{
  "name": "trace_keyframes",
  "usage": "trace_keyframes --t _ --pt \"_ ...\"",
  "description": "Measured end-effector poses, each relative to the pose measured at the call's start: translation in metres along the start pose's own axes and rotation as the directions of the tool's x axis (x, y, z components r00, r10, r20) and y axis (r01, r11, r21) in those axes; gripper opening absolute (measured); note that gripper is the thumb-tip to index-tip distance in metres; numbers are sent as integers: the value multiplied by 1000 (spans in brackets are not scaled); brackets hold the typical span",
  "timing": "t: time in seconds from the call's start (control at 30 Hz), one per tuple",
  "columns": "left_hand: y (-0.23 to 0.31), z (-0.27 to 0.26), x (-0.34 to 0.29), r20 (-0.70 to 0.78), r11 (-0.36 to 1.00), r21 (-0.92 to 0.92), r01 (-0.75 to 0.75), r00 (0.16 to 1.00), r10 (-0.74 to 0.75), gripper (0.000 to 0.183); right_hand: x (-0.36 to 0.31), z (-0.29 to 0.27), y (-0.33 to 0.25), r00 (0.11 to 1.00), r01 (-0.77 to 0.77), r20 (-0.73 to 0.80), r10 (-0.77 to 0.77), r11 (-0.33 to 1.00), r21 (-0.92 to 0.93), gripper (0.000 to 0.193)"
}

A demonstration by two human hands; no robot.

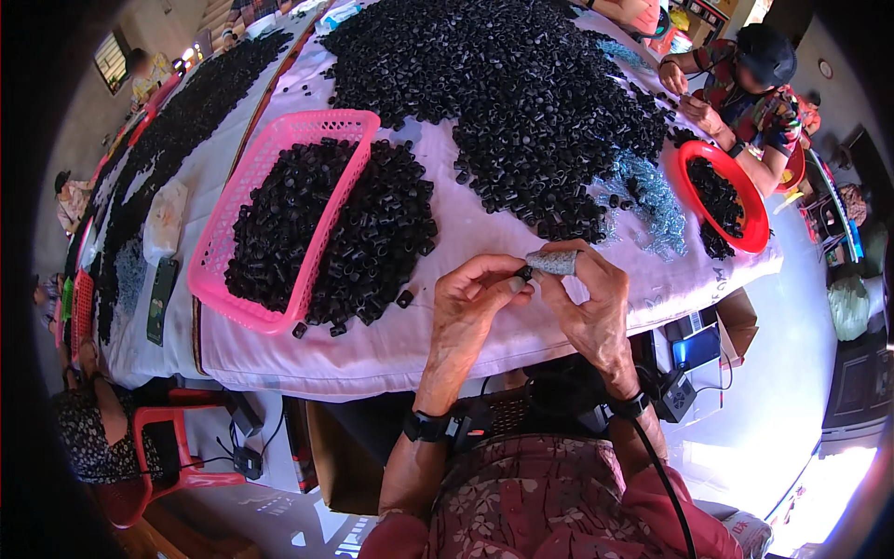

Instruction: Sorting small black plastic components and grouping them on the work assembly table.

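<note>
My left hand (472, 293) is closed, with a small black plastic cap (524, 274) pinched between thumb and fingertips. My right hand (598, 296) meets it from the other side with bent fingers. A grey speckled wrap (551, 263) covers one finger of that hand, and its tip lies against the cap. Whatever else the right fingers grip is too small to make out. Both hands are just above the near edge of a table with a pale pink cloth (438, 345). Left of them, many like caps (386, 224) lie heaped beside and inside a pink perforated basket (219, 303).
A large pile of black caps (521, 93) spreads over the table's far side. Clear bluish scraps (647, 205) lie near a red basin (762, 222) at right. Across the corner, a co-worker's hands (697, 110) handle something small. A phone (161, 303) and a white bag (166, 219) lie left.
</note>
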State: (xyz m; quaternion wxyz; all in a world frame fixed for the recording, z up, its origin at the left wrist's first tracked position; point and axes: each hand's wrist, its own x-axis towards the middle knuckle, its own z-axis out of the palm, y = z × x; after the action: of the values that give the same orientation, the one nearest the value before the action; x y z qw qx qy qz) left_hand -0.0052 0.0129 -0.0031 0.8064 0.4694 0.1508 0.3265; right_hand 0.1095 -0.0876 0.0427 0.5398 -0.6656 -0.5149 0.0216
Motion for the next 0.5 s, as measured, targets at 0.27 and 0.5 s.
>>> trace_keyframes --t 0.27,0.5 --pt "-1 0 1 8 999 31 -29 1000 29 19 4 -4 -3 997 14 79 -12 1000 -18 14" --pt "-3 -3 0 8 1000 2 -22 1000 22 16 1 1 -5 999 2 52 -4 1000 28 14"
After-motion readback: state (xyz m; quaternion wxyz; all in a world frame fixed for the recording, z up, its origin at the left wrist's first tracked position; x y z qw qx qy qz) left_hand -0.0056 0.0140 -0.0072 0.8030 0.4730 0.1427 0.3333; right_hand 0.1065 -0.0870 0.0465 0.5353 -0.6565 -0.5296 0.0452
